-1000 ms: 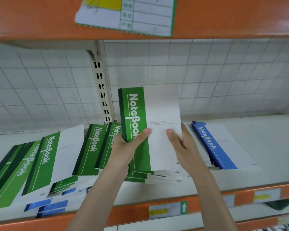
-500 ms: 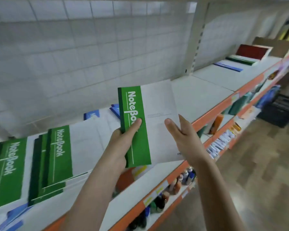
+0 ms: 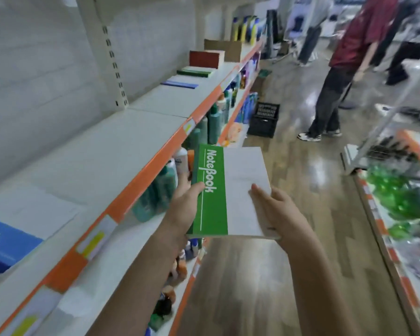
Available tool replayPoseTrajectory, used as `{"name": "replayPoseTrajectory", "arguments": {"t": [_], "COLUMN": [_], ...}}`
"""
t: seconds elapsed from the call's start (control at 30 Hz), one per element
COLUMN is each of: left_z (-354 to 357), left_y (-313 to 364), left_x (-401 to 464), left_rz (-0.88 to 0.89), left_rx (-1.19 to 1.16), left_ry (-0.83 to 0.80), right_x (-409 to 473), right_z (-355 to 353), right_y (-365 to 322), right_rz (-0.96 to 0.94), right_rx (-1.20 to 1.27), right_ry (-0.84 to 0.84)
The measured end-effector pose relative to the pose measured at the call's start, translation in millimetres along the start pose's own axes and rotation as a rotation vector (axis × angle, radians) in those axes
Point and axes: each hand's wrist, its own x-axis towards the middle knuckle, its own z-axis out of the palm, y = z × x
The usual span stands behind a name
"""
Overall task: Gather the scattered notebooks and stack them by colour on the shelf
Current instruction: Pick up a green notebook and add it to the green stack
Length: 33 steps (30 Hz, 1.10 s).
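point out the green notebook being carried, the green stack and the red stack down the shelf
green notebook [image 3: 210, 190], head view, on its green band
green stack [image 3: 195, 73], head view, on its dark green edge
red stack [image 3: 204, 59], head view, on its red side

a black crate [image 3: 263, 120] sits on the wood floor [image 3: 301, 214] beside the lower shelves, which carry rows of bottles [image 3: 211, 124]. a person in a red shirt [image 3: 357, 32] and dark trousers stands in the aisle. a cardboard box [image 3: 226, 50] sits far along. green bottles [image 3: 398, 197] blur at right.
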Motion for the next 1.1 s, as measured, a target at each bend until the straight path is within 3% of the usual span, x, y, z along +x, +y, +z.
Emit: {"name": "replayPoseTrajectory", "arguments": {"t": [0.4,0.77,1.1], "left_z": [132,174,221], "left_y": [-44,-48,-13], "left_x": [65,147,303], "left_rz": [-0.083,-0.140,-0.070], "left_rx": [0.007,0.040,0.012], "left_ry": [-0.142,-0.189,-0.249], "right_x": [46,134,287], "right_z": [-135,-171,-193], "right_y": [5,7,-38], "right_rz": [0.016,0.049,-0.014], "right_rx": [-0.061,-0.040,0.008], "right_ry": [0.187,0.258,0.281]}}
